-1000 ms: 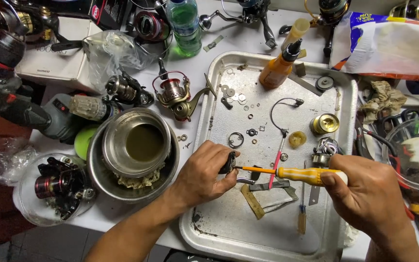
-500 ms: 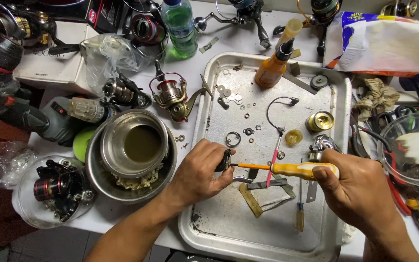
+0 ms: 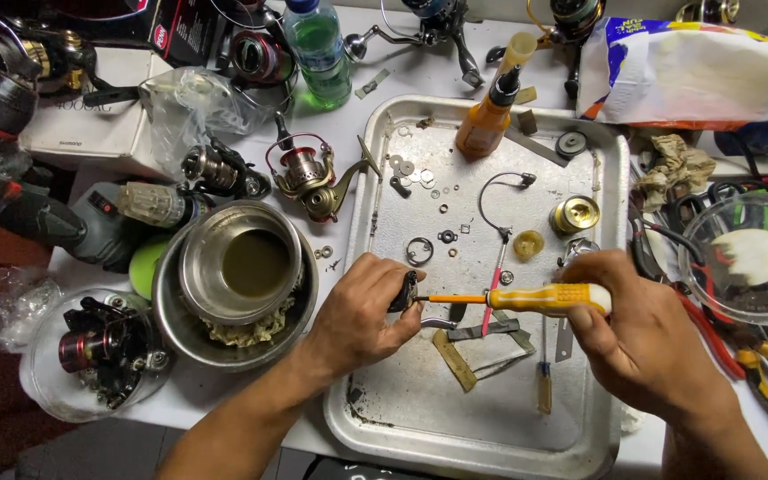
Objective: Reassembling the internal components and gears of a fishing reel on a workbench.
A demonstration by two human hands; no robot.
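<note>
While the work is held over the dented metal tray (image 3: 611, 178), little is changed since a second ago:
Left hand (image 3: 362, 311): kept clamped on a small black reel part (image 3: 404, 292), near tray's left edge.
Right hand (image 3: 642, 333): closed around yellow-handled screwdriver (image 3: 526, 299), tip kept at the part.
Meaning: fastener work judged ongoing.

Left hand (image 3: 362, 311): fingers curled shut, forearm entering from 7 o'clock. Right hand (image 3: 642, 333): closed in a fist grip, wrist entering from 5 o'clock.

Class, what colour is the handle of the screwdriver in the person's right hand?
Yellow, with an orange shaft; the plastic-handled screwdriver shows best in the head view.
</note>
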